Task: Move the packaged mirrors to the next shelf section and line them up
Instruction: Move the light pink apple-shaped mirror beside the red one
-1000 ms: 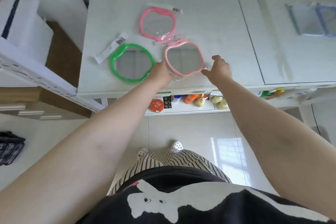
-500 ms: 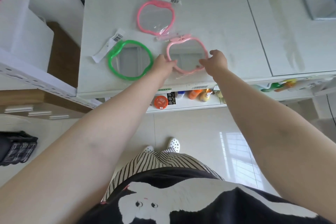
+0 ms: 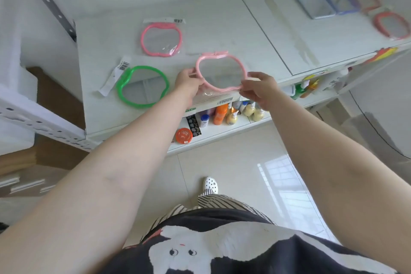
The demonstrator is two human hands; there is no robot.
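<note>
White shelf top (image 3: 222,22). Both hands are pinching the pale pink mirror (image 3: 221,72), left hand (image 3: 188,80) and right hand (image 3: 259,89) on opposite rim edges, above the shelf's front edge. Best kept level going right, toward mirrors (image 3: 340,1) past the seam (image 3: 264,33).

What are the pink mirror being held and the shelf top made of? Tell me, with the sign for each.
Pink mirror: frame looks like glossy moulded plastic, evenly coloured and thin; the middle reflects, so glass or mirrored sheet, which of the two unclear; clear crinkly film wrap. Both hands grip its rim. Shelf top: smooth white sheet, likely painted metal or laminate, with faint sheen.
</note>
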